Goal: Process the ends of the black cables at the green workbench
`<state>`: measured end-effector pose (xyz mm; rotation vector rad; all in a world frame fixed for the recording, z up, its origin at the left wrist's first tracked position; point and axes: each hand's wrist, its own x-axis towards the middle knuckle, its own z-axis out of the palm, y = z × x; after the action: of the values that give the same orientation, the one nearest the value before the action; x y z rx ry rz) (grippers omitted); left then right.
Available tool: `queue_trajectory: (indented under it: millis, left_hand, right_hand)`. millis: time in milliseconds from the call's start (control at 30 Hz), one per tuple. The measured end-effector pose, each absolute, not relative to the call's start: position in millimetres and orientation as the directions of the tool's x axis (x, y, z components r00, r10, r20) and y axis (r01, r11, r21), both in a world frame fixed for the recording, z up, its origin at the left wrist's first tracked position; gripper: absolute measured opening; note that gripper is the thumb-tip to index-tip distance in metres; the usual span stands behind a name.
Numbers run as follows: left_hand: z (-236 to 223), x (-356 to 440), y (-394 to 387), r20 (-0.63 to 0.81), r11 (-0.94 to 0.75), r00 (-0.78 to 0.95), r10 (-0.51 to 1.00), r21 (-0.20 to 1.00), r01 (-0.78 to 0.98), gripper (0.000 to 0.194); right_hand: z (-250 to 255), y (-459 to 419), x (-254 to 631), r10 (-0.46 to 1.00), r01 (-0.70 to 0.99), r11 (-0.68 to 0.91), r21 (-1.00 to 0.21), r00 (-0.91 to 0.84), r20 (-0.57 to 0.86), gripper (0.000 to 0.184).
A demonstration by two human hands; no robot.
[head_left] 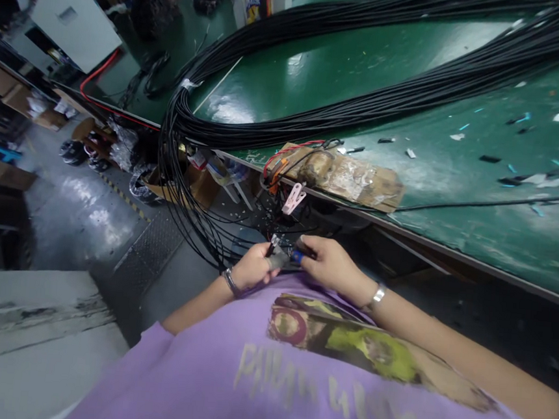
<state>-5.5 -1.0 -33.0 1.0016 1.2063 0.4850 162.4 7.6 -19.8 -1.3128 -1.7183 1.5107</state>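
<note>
My left hand [253, 267] is closed on the end of a black cable [271, 248], whose pale tip sticks up past the thumb. A blurred grey piece [279, 260] lies between my two hands, touching the left fingers. In my right hand [331, 264], thumb and fingers pinch a small dark item with a blue part [297, 255]; its exact kind is too blurred to tell. Both hands are close together in front of my body, below the table edge. Many black cables [174, 122] hang over that edge to the left of my hands.
The long cable bundle loops across the green table [351, 59]. A taped cardboard piece [360, 181] with wires and a pink clip [294, 199] sit at its edge. Offcuts [527, 120] litter the right side. A white box-shaped machine [75, 19] stands far left.
</note>
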Motion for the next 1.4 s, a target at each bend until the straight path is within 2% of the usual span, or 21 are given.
queue_trajectory:
  millis: [33,100,167,233,267,333,367,400,500,600,700,767,833,867,933,1000,1067,1133,1233,1300,1400]
  left_hand:
    - [-31,-2,-2,-0.531,0.478,0.241,0.812,0.843,0.247,0.033]
    - [-26,2,-5,-0.468,0.395,0.189,0.864,0.860,0.322,0.025]
    - [-24,2,-5,-0.430,0.361,0.224,0.875,0.886,0.292,0.027]
    - [-24,-4,-3,-0.447,0.413,0.332,0.831,0.895,0.170,0.038]
    - [-26,-7,-2,-0.458,0.465,0.419,0.784,0.881,0.093,0.046]
    - [-30,-13,2,-0.448,0.536,0.605,0.658,0.843,0.042,0.059]
    - [-32,-14,4,-0.452,0.537,0.633,0.629,0.841,0.066,0.060]
    - [-33,-15,5,-0.465,0.518,0.622,0.630,0.848,0.110,0.058]
    - [-35,-10,5,-0.464,0.362,0.402,0.789,0.880,0.307,0.043]
    - [-34,-5,2,-0.279,0.170,0.245,0.928,0.906,0.388,0.031]
    - [-37,-9,0,-0.333,0.278,0.357,0.873,0.940,0.197,0.039]
    - [-40,-14,-1,-0.389,0.435,0.503,0.772,0.900,0.027,0.049]
    - [-43,-20,-3,-0.382,0.515,0.569,0.728,0.853,-0.086,0.053]
    - [-43,-23,-5,-0.365,0.529,0.578,0.730,0.837,-0.139,0.055]
    - [-43,-26,-9,-0.361,0.566,0.647,0.672,0.813,-0.135,0.053]
    - [-43,-27,-12,-0.358,0.552,0.577,0.734,0.809,-0.200,0.052]
    - [-43,-27,-13,-0.333,0.493,0.456,0.825,0.818,-0.296,0.050]
    - [-44,-25,-12,-0.312,0.453,0.398,0.863,0.827,-0.334,0.049]
    - [-43,-22,-11,-0.328,0.451,0.377,0.866,0.837,-0.309,0.049]
    - [-42,-20,-11,-0.364,0.469,0.355,0.861,0.838,-0.278,0.050]
    - [-40,-19,-13,-0.401,0.486,0.334,0.853,0.843,-0.229,0.050]
  right_hand:
    - [-16,9,163,0.926,0.485,0.048,-0.873,-0.349,-0.143,0.016]
    - [-9,11,164,0.941,0.632,0.185,-0.753,-0.335,-0.050,0.012]
    - [-6,10,166,0.929,0.578,0.182,-0.796,-0.366,-0.053,0.011]
    - [-9,7,166,0.887,0.342,0.021,-0.939,-0.439,-0.140,0.017]
    - [-12,6,166,0.837,0.181,-0.122,-0.976,-0.510,-0.199,0.022]
    - [-20,4,165,0.725,-0.029,-0.361,-0.932,-0.638,-0.260,0.030]
    - [-24,3,165,0.683,-0.048,-0.414,-0.909,-0.676,-0.276,0.031]
    - [-27,4,164,0.692,-0.010,-0.403,-0.915,-0.657,-0.297,0.030]
    - [-29,7,165,0.856,0.285,-0.152,-0.946,-0.441,-0.271,0.024]
    - [-19,7,166,0.934,0.484,0.054,-0.874,-0.333,-0.127,0.019]
    - [-11,2,164,0.905,0.379,0.044,-0.924,-0.406,-0.124,0.019]
    - [-12,2,161,0.850,0.207,-0.123,-0.971,-0.483,-0.211,0.024]
    - [-18,6,159,0.778,0.006,-0.389,-0.921,-0.533,-0.332,0.031]
    - [-22,9,159,0.763,-0.051,-0.478,-0.877,-0.518,-0.386,0.034]
    - [-29,17,162,0.844,-0.164,-0.520,-0.838,-0.250,-0.475,0.039]
    - [-32,19,167,0.861,-0.189,-0.505,-0.842,-0.177,-0.476,0.040]
    - [-32,15,170,0.848,-0.118,-0.506,-0.855,-0.252,-0.467,0.042]
    - [-28,8,172,0.839,0.007,-0.442,-0.897,-0.350,-0.416,0.045]
    - [-22,-2,174,0.862,0.176,-0.186,-0.967,-0.442,-0.246,0.046]
    - [-18,-5,176,0.870,0.240,-0.018,-0.971,-0.474,-0.134,0.041]
    - [-13,-6,178,0.842,0.299,0.098,-0.949,-0.533,-0.082,0.035]
